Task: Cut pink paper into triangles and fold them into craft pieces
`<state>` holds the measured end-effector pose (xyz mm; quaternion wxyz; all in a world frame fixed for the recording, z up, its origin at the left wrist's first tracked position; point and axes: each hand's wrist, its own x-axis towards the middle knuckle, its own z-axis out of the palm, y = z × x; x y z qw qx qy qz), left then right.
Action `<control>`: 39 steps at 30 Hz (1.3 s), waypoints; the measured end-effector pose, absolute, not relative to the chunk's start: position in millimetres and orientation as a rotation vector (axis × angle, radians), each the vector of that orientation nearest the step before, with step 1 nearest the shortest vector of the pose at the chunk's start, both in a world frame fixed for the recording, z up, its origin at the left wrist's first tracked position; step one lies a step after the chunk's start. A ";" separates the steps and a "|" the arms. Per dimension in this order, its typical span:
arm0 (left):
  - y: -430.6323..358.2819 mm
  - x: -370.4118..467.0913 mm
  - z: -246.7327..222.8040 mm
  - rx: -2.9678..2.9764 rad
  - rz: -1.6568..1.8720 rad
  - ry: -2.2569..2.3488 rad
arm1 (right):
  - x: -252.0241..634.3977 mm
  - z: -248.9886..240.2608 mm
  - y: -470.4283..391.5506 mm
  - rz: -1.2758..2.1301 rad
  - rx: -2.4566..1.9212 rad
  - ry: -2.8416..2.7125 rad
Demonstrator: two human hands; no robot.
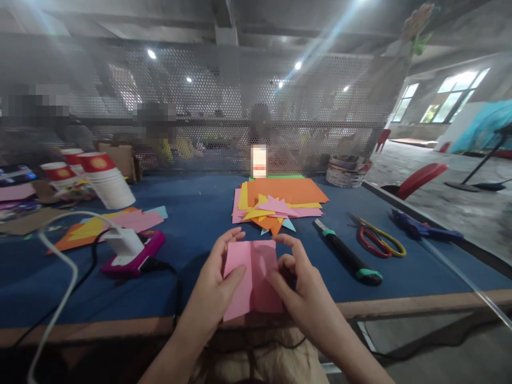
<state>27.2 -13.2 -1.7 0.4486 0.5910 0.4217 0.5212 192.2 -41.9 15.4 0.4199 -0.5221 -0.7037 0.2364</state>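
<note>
A pink sheet of paper [253, 280] with a fold crease down its middle is held up over the table's front edge. My left hand [222, 272] grips its left side, thumb on the near face and fingers behind. On the right side, my right hand [294, 274] pinches the paper with the thumb in front, its other fingers curled around the edge. Just beyond the paper lie cut star shapes [272, 207] in pink, yellow, orange and blue, on a stack of coloured paper [286, 191].
To the right lie a utility knife [348, 256], scissors [378, 240] and a blue glue gun [424, 226]. At left are a purple power strip [154, 246] with cables, paper scraps [132, 220] and stacked paper cups [106, 184]. A basket [347, 173] stands by the mesh divider [200, 133].
</note>
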 end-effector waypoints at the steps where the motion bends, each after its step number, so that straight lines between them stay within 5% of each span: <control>1: -11.7 22.1 -6.0 1.590 1.306 1.092 | 195.6 14.0 -41.4 0.567 -1.339 -1.795; 7: -20.8 -0.4 -13.8 2.571 0.853 1.215 | 208.2 6.0 -41.0 0.473 -1.400 -1.943; 12: -25.7 -12.9 -8.1 2.634 0.508 1.001 | 210.9 10.8 -45.0 0.443 -1.415 -2.037; 25: -16.8 -18.4 -12.2 2.604 0.724 1.029 | 224.5 12.7 -46.4 0.289 -1.396 -2.248; 32: -20.4 -15.3 -10.5 2.775 0.924 1.070 | 214.9 9.3 -47.9 -0.091 -1.382 -2.236; 39: -27.2 -18.6 -11.6 2.821 1.056 1.046 | 211.4 15.1 -40.0 0.241 -1.140 -2.305</control>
